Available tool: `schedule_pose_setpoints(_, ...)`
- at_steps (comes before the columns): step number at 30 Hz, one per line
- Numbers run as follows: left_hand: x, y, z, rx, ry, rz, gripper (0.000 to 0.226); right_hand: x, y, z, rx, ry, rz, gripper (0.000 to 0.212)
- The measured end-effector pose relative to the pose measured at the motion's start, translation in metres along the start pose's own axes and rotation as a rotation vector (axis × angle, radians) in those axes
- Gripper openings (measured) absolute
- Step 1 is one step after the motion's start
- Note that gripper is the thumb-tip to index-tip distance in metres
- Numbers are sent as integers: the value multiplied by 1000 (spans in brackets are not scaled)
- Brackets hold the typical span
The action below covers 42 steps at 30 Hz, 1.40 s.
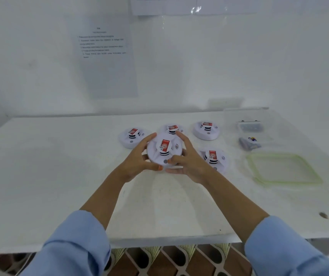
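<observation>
On the white bench [60, 166] a spare detector [131, 137] lies at the left. The left hand [139, 160] curls its grip round the left rim of the smoke detector [164, 150], which sits mid-bench with its red label up. The right hand [187, 162] clasps the right rim. A rear detector [171, 128] lies just behind. Further right are two detectors [206, 130], a clear box [247, 124] and a green-edged lid [283, 169].

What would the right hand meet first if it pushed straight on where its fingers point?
Probably the rear middle detector, just beyond the right hand, which grips the held detector. Height above the table is unclear, so it might pass over.
</observation>
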State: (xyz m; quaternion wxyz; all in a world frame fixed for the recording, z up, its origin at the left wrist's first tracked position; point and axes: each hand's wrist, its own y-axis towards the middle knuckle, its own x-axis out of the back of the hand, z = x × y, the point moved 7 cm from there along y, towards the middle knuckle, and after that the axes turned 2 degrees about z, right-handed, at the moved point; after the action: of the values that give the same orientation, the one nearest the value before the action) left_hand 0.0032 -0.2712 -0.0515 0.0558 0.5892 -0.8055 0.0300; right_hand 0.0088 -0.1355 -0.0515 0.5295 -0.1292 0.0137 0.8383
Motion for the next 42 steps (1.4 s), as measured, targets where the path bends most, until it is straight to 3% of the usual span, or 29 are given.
schedule_pose_setpoints(19,21,12,37,-15,-40,87,92,-11,19,-28,178,-51,-236,59)
schedule_pose_setpoints(42,22,10,38,-53,0,36,87,-11,16,-27,180,-99,-217,59)
